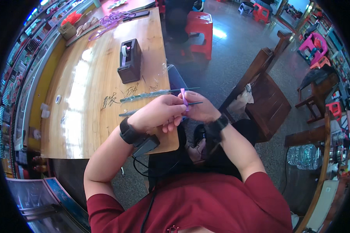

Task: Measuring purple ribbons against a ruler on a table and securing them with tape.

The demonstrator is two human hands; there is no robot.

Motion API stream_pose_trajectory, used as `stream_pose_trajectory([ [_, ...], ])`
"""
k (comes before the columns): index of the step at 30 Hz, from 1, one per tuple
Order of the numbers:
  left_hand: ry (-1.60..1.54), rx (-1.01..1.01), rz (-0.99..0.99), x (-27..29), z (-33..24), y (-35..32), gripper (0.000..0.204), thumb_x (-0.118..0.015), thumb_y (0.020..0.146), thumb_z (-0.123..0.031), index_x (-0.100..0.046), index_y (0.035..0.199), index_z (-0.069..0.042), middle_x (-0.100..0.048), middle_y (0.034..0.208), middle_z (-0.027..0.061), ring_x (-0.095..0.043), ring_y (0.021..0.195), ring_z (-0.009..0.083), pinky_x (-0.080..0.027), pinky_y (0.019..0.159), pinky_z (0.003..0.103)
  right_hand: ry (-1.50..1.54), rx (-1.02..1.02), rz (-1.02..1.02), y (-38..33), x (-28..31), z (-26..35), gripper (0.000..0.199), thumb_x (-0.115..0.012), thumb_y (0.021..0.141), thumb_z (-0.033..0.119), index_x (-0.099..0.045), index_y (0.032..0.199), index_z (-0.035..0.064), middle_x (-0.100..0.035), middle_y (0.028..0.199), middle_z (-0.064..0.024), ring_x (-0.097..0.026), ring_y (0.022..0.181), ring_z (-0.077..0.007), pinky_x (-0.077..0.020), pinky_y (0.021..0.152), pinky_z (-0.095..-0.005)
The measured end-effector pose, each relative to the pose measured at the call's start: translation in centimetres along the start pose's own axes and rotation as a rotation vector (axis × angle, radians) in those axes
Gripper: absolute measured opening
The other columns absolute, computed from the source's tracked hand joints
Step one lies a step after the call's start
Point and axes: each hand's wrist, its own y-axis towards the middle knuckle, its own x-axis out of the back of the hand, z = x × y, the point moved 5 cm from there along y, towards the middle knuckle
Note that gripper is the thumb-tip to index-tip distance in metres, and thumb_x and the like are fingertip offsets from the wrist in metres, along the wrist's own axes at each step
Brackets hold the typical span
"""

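My left hand [172, 110] and my right hand [201, 109] meet just off the table's near right corner. Between them is a narrow purple ribbon [183, 95], pinched by the left fingertips and looped at the right thumb. A thin dark green stick [195, 103] pokes out over my right hand; its grip is partly hidden behind the fingers. A longer green stick [147, 94], glossy along part of its length, runs from the tabletop past the ribbon. Below it, another stick end [127, 113] shows from under my left wrist; whether it belongs to the stick in my hands I cannot tell.
The wooden table [93, 105] carries a black tape dispenser [130, 64], a tangle of purple ribbon [112, 20] and a dark phone [137, 15]. A red stool [200, 33] stands beyond its right edge. To my right is a wooden chair [266, 106].
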Motion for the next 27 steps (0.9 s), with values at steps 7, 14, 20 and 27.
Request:
stream_pose_trajectory([
  [7, 0.002, -0.02, 0.041, 0.3, 0.4, 0.2, 0.022, -0.051, 0.1, -0.023, -0.059, 0.106, -0.002, -0.058, 0.066, 0.0002, -0.052, 0.047, 0.0074, -0.043, 0.043, 0.02, 0.364, 0.068, -0.132, 0.8, -1.4, -2.0, 0.034, -0.057, 0.098, 0.038, -0.062, 0.11, 0.0067, -0.066, 0.097, -0.0058, -0.062, 0.09, -0.0197, -0.0496, 0.086, -0.0378],
  [14, 0.013, -0.007, 0.033, 0.2, 0.1, 0.2, 0.025, -0.051, 0.101, -0.024, -0.058, 0.111, -0.002, -0.058, 0.068, 0.0004, -0.054, 0.047, 0.0076, -0.044, 0.044, 0.02, 0.239, 0.063, -0.097, 0.7, 0.9, -1.7, 0.029, -0.059, 0.097, 0.031, -0.063, 0.111, 0.0064, -0.067, 0.095, -0.0044, -0.062, 0.08, -0.0157, -0.0504, 0.079, -0.0319],
  [20, -0.009, -0.019, 0.039, 0.2, 0.2, 0.0, 0.041, -0.052, 0.101, -0.026, -0.05, 0.134, -0.001, -0.06, 0.07, 0.0013, -0.057, 0.05, 0.008, -0.046, 0.045, 0.021, 0.297, 0.268, 0.02, -3.0, 1.7, 1.6, 0.022, -0.064, 0.094, 0.031, -0.063, 0.096, 0.0096, -0.052, 0.079, 0.0008, -0.047, 0.07, -0.0124, -0.041, 0.068, -0.0283],
  [27, -0.014, -0.107, 0.059, 0.0, 0.0, -0.2, 0.043, -0.053, 0.102, -0.025, -0.048, 0.138, -0.004, -0.061, 0.077, 0.0005, -0.058, 0.055, 0.0075, -0.048, 0.048, 0.02, 0.061, 0.305, -0.069, -8.7, 0.7, 2.8, 0.028, -0.065, 0.094, 0.035, -0.061, 0.094, 0.0073, -0.058, 0.088, -0.0047, -0.055, 0.082, -0.0188, -0.0461, 0.074, -0.0334],
])
